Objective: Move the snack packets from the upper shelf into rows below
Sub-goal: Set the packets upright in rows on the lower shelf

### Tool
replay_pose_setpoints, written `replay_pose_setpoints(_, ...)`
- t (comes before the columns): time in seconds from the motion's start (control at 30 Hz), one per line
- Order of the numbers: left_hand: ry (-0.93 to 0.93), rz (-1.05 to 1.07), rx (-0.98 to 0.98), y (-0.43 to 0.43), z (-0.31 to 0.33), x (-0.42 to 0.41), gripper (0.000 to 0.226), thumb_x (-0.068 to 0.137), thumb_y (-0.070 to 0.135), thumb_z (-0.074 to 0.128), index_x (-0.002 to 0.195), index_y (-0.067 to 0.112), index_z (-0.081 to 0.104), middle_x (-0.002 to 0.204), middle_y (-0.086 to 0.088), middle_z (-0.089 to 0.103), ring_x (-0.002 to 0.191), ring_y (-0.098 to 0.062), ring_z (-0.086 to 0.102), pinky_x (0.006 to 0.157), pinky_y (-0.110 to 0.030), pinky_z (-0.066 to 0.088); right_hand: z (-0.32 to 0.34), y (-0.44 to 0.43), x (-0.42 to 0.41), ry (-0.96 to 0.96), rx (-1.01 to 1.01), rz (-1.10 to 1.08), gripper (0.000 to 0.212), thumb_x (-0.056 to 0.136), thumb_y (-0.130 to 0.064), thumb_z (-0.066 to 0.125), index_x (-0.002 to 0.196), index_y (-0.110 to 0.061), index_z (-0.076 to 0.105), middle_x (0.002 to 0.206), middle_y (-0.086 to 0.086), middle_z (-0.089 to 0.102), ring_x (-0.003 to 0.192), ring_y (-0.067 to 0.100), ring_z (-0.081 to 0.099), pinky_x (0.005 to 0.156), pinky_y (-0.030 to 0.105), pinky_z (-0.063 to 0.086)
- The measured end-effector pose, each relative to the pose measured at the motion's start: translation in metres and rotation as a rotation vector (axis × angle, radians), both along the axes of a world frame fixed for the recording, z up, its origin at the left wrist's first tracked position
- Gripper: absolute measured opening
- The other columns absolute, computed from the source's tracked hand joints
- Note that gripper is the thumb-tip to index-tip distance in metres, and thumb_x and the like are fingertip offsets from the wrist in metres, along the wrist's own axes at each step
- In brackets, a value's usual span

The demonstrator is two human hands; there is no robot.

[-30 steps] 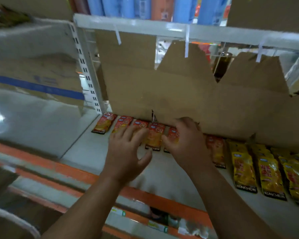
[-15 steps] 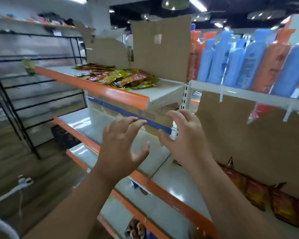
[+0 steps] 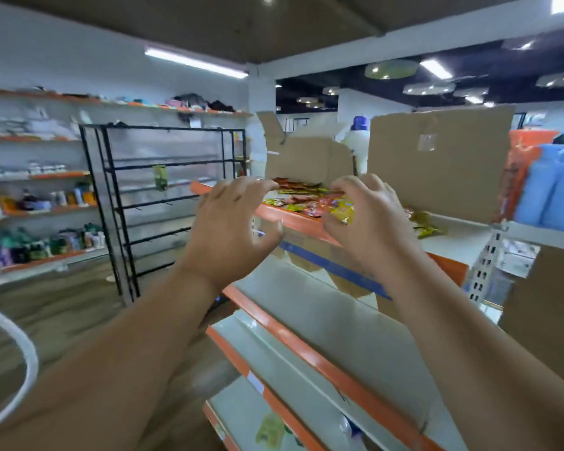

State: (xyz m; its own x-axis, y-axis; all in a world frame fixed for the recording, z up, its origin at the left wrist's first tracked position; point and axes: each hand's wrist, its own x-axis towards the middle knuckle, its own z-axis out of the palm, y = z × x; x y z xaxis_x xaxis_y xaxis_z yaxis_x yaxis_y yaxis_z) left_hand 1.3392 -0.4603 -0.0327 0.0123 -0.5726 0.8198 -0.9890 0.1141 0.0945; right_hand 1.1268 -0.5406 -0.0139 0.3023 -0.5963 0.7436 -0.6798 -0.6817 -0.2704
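Note:
A loose pile of red, orange and yellow snack packets (image 3: 302, 198) lies on the upper shelf, behind its orange front edge (image 3: 293, 219). A few more packets (image 3: 427, 222) lie further right on that shelf. My left hand (image 3: 232, 229) is raised in front of the pile's left end, fingers spread and curved, holding nothing. My right hand (image 3: 368, 219) arches over the pile's right part, its fingertips just above a yellow packet (image 3: 343, 212); I see no grip on it. The lower shelves (image 3: 323, 307) are white with orange edges. The rows of packets below are out of view.
Tall cardboard sheets (image 3: 437, 164) stand behind the pile. Blue and orange bottles (image 3: 554, 190) fill the shelf to the right. A black wire rack (image 3: 163, 206) stands in the aisle on the left, with stocked wall shelves (image 3: 39, 203) beyond. A white hoop (image 3: 30, 359) curves at the lower left.
My view swung up and left from the lower-shelf rows to the upper shelf. Both hands left the arranged packets and rose, empty, to the loose pile.

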Motion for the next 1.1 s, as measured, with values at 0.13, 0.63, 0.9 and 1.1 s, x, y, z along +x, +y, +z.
replay_pose_setpoints(0.13,0.045,0.028,0.082,-0.035,0.015,0.035,0.055,0.090,0.052,0.056,0.139,0.029,0.056,0.134,0.004,0.061,0.125,-0.023,0.051,0.106,-0.044,0.040,0.027,-0.031,0.033,0.095,0.039,0.011,0.045,0.092,-0.040,0.064,0.135,-0.026,0.057,0.133,0.005,0.053,0.124,0.028,0.044,0.100,0.040,0.044)
replay_pose_setpoints(0.63,0.250,0.070,0.433,-0.235,0.046,0.165,0.049,0.083,0.062,0.056,0.127,0.042,0.064,0.120,0.012,0.067,0.109,-0.017,0.063,0.096,-0.042,0.053,0.095,-0.225,0.194,0.441,0.294,0.059,0.022,0.093,-0.032,0.060,0.107,-0.016,0.065,0.106,0.007,0.067,0.093,0.024,0.064,0.086,0.040,0.056)
replay_pose_setpoints(0.9,0.269,0.026,0.487,-0.316,0.042,0.232,0.035,0.096,0.050,0.062,0.129,0.038,0.064,0.120,0.012,0.065,0.109,-0.014,0.061,0.088,-0.036,0.049,0.095,-0.300,0.245,0.531,0.396,0.000,0.033,0.094,-0.035,0.058,0.121,-0.015,0.061,0.114,0.006,0.061,0.100,0.026,0.059,0.077,0.036,0.048)
replay_pose_setpoints(1.1,0.255,-0.086,0.512,-0.397,0.034,0.283,0.024,0.094,0.050,0.062,0.116,0.043,0.066,0.114,0.013,0.068,0.104,-0.011,0.064,0.079,-0.030,0.049,0.086,-0.351,0.282,0.593,0.400,-0.106,0.027,0.098,-0.034,0.051,0.113,-0.015,0.063,0.108,0.004,0.064,0.092,0.021,0.060,0.062,0.031,0.040)
